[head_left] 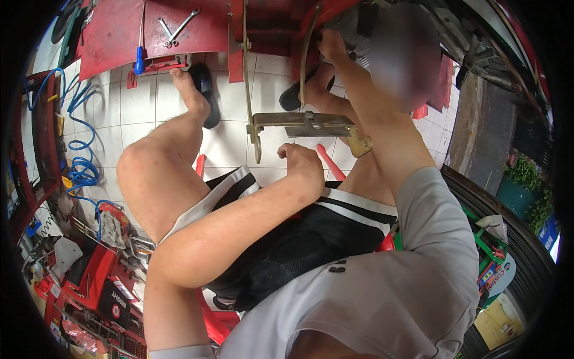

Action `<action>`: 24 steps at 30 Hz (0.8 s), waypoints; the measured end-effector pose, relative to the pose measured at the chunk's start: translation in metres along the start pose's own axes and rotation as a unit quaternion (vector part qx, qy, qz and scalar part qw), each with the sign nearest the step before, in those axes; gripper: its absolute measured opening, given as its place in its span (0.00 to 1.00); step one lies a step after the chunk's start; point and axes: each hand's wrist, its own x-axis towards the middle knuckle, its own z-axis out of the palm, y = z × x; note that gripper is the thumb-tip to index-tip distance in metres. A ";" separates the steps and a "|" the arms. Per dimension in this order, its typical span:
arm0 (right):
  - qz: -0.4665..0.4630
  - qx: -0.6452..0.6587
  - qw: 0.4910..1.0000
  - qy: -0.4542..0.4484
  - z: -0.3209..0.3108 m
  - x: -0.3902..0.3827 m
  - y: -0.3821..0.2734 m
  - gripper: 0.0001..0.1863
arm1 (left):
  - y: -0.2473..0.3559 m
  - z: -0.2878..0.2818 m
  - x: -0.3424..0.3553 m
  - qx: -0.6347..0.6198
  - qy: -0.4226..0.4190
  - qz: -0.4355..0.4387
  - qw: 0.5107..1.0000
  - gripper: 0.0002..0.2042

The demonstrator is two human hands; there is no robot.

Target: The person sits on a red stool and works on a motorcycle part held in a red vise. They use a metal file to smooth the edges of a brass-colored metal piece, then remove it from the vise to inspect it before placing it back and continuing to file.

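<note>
My left hand (302,160) hangs over my lap with its fingers loosely curled, and nothing shows in them. Just beyond it is a worn, brass-coloured metal bracket (275,121), a crossbar joined to long thin arms that run up to a red metal bench; the hand looks apart from it. My right arm stretches far forward, passing right of the bracket. At its end my right hand (332,46) is closed beside the red frame (275,39); its fingertips are hard to see, and what they hold, if anything, cannot be made out. A blurred patch covers the area beside that forearm.
Two crossed wrenches (178,29) and a blue-handled screwdriver (140,57) lie on the red bench top (110,42). A coiled blue hose (84,172) hangs at the left, above a red toolbox (95,275). My red seat (215,323) stands on white floor tiles (230,140).
</note>
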 end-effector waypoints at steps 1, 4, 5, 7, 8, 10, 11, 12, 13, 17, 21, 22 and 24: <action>0.001 -0.003 1.000 0.001 0.000 0.000 -0.001 0.15 | 0.001 0.002 0.000 -0.002 -0.001 -0.003 1.000 0.19; 0.015 -0.023 1.000 -0.004 -0.001 0.002 -0.006 0.16 | 0.003 0.008 0.002 -0.004 0.003 -0.007 1.000 0.19; 0.021 -0.030 0.999 -0.008 -0.001 0.003 -0.008 0.16 | 0.003 0.006 0.001 -0.003 0.006 -0.005 1.000 0.18; 0.027 -0.035 0.999 -0.025 -0.003 0.003 -0.011 0.17 | 0.001 0.004 -0.001 0.011 0.009 -0.002 1.000 0.19; 0.031 -0.038 0.998 -0.030 -0.006 0.003 -0.012 0.18 | 0.000 0.003 -0.001 0.026 0.011 -0.003 1.000 0.19; 0.067 -0.021 0.997 -0.017 -0.010 -0.004 -0.012 0.19 | -0.001 0.002 0.000 0.031 0.019 -0.002 0.999 0.20; 0.083 -0.011 0.996 -0.011 -0.012 -0.009 -0.017 0.20 | -0.003 0.003 0.002 0.020 0.024 -0.004 0.999 0.19; 0.105 0.002 0.994 -0.017 -0.017 -0.017 -0.029 0.20 | -0.004 0.005 0.005 0.006 0.030 -0.009 1.000 0.19; 0.128 0.015 0.991 -0.023 -0.022 -0.027 -0.040 0.20 | -0.008 0.007 0.013 -0.015 0.019 -0.029 0.999 0.19; 0.051 -0.092 0.994 -0.027 -0.051 -0.039 -0.021 0.15 | -0.050 0.073 0.090 -0.040 0.415 0.023 0.909 0.05; 0.180 0.134 0.932 -0.286 -0.123 -0.049 -0.027 0.13 | -0.073 0.039 0.110 -0.331 0.266 -0.061 0.903 0.23; 0.176 0.156 0.931 -0.278 -0.142 -0.053 -0.040 0.11 | -0.084 0.048 0.123 -0.400 0.281 -0.058 0.871 0.27; 0.175 0.221 0.929 -0.240 -0.170 -0.076 -0.038 0.09 | -0.071 0.025 0.101 -0.666 0.160 -0.033 0.727 0.30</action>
